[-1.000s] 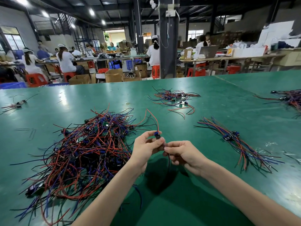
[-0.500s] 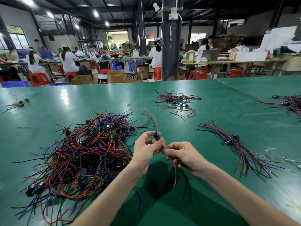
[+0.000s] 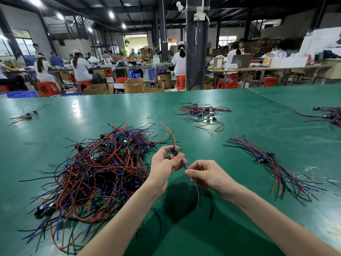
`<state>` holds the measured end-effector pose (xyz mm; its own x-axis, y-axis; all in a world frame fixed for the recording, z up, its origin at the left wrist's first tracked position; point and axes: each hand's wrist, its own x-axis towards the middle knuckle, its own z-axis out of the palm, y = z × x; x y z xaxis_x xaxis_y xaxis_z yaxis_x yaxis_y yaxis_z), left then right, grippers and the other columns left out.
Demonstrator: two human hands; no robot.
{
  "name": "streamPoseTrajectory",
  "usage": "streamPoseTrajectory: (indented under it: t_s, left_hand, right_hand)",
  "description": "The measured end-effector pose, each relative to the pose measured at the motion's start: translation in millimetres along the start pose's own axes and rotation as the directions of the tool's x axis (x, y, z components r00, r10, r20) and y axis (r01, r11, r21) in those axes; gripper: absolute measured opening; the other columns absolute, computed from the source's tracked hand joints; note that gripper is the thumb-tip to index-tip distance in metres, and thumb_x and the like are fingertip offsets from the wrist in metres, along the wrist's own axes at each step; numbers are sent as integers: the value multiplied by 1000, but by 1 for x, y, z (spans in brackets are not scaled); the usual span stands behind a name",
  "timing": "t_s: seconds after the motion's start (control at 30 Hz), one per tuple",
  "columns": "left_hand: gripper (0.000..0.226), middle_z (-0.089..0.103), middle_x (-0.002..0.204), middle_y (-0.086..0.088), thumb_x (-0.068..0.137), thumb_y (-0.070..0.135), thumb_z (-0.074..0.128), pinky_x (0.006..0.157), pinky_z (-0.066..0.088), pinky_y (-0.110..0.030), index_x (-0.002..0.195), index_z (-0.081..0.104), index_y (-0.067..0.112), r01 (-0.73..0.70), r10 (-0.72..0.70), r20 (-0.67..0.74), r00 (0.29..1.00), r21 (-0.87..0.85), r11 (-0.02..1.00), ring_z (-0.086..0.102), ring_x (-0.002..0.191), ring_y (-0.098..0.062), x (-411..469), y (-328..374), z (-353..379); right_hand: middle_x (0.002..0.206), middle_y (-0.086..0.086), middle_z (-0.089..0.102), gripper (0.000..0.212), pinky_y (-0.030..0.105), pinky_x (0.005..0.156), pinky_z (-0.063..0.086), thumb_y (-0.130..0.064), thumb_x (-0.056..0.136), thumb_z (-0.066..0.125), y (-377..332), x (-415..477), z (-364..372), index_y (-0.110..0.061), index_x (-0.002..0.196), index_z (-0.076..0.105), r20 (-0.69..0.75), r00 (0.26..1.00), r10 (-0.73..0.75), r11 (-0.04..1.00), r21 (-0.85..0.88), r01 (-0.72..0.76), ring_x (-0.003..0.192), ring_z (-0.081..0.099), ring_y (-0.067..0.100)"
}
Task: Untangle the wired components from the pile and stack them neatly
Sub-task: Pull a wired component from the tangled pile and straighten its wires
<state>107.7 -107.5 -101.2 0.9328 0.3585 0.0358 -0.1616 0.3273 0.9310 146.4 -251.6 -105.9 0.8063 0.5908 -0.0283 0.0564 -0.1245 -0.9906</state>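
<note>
Surface: green, wide. Obstacles: large tangled wire pile, left of centre, loose ends spilling to the near edge; sorted bundle, right, wires fanned near and far; loose cluster, far centre; small cluster, far left; another cluster, far right edge. Occupied: lane between pile and bundle, taken by left hand and right hand, both pinching one wired part, its wires hanging below the right hand. Passable: bare strip beyond the pile; gap between far-centre cluster and bundle; bare patch near right, beside the right forearm.
</note>
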Motion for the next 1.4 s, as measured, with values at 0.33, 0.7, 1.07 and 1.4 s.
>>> streamPoseTrajectory:
  t_s: [0.33,0.7,1.07,1.4]
  left_hand:
    - [19,56,72,-9,87,-11,55,69,58,-28,91,54,8,-14,12,-68,998,-31,999,64,58,-15,5,4,-5]
    - [17,62,58,-4,87,-9,57,61,58,-27,93,52,6,-24,23,-13,1000,-85,996,65,55,-17,0,9,3]
    - [17,65,61,-7,87,-10,55,57,58,-26,89,50,6,39,-43,-17,999,-192,981,65,53,-16,0,17,3]
    - [16,64,61,-7,87,-12,53,60,59,-27,88,49,3,24,-33,-35,999,-222,975,64,52,-15,1,24,-1]
  right_hand:
    - [65,1,55,11,17,46,33,-1,89,60,-1,-5,1,-11,93,59,136,991,5,999,-47,2,47,37,8]
    - [45,-6,50,13,14,34,28,-10,89,61,9,6,-5,-6,78,65,-16,1000,4,967,-256,-8,31,37,3]
    - [56,-4,58,16,19,51,36,-15,87,63,11,9,-12,-12,76,74,-25,998,-63,910,-411,47,48,43,5]
    - [59,-10,61,28,14,52,38,7,82,54,8,6,-12,-13,86,72,56,997,-48,944,-323,63,47,47,0]
